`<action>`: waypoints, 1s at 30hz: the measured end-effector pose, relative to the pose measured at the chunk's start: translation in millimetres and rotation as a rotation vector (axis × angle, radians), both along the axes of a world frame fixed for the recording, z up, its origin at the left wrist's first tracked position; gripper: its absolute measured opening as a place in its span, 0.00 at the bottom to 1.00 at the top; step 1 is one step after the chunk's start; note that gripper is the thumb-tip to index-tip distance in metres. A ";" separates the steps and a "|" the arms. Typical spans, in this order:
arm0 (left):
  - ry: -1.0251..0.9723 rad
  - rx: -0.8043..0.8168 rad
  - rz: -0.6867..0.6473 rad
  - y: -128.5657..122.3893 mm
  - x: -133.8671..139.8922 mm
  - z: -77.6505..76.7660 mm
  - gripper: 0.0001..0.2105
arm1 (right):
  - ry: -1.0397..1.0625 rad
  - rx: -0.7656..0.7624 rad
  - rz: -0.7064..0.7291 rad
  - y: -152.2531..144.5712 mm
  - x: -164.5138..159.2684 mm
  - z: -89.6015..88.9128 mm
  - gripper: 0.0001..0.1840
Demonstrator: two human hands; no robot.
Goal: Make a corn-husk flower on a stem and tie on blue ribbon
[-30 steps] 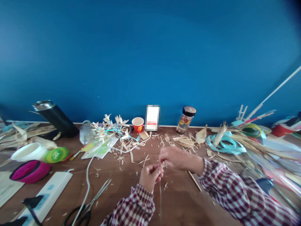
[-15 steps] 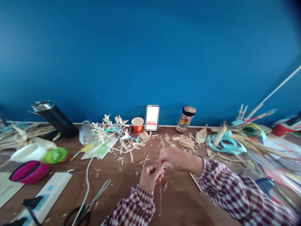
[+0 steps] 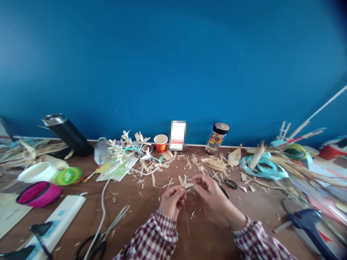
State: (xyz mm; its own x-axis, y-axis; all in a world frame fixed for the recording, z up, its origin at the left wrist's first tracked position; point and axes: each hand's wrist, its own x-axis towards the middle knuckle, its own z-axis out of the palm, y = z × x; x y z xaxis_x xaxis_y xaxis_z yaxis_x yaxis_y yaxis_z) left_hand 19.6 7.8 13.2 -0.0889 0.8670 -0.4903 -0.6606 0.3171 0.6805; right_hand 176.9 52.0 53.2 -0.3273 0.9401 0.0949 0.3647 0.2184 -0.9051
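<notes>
My left hand (image 3: 172, 200) pinches a small pale husk flower (image 3: 184, 182) between thumb and fingertips. Its narrow petals fan out above the grip, and a thin stem or thread (image 3: 187, 218) hangs below. My right hand (image 3: 210, 189) is just right of the petals, fingers loosely curled and apart, with nothing seen in them. Whether a fingertip touches the rightmost petal I cannot tell. Behind the right hand lies a small pair of black-handled scissors (image 3: 230, 184), partly hidden. Larger scissors (image 3: 105, 233) rest half open to the left of my left hand.
Finished-looking husk flowers (image 3: 130, 146) stand at the back left near a red paper cup (image 3: 161, 143). A white cable (image 3: 102, 202) runs past a power strip (image 3: 56, 224). A lidded jar (image 3: 217, 139), blue ribbon (image 3: 264, 167) and a glue gun (image 3: 309, 225) sit rightward; husk scraps litter the table.
My right hand has drawn away from my left hand to the right, and its fingers have loosened. The husk flower's petals now show spread above my left hand. The view has shifted slightly.
</notes>
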 end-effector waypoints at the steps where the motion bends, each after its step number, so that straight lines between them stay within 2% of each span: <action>1: -0.003 0.001 -0.001 -0.4 0.3 0.2 0.14 | 0.019 -0.034 0.032 -5.7 -2.2 -6.2 0.10; 4: 0.005 -0.007 -0.010 -1.9 2.6 -0.2 0.13 | 0.096 -0.094 0.101 -18.8 -13.1 -15.3 0.10; 9: 0.034 -0.018 -0.008 -2.4 4.5 -1.8 0.15 | 0.124 -0.084 0.031 -23.2 -25.6 -15.8 0.08; 14: 0.121 0.021 -0.024 -1.7 3.3 -4.5 0.15 | 0.085 -0.013 0.013 -17.3 -16.2 -11.0 0.11; 17: 0.191 0.060 -0.076 -2.1 3.9 -6.4 0.13 | -0.035 0.150 -0.027 -10.7 -6.1 5.5 0.10; 22: 0.263 0.127 -0.114 -3.6 6.0 -9.9 0.12 | -0.390 0.453 0.171 1.3 0.9 37.1 0.07; 26: 0.290 0.135 -0.112 -4.6 6.7 -11.3 0.12 | -0.576 0.539 0.255 8.0 -2.2 46.0 0.08; 30: 0.279 0.141 -0.105 -4.9 6.9 -9.3 0.12 | -0.647 0.573 0.306 10.5 -6.0 48.2 0.09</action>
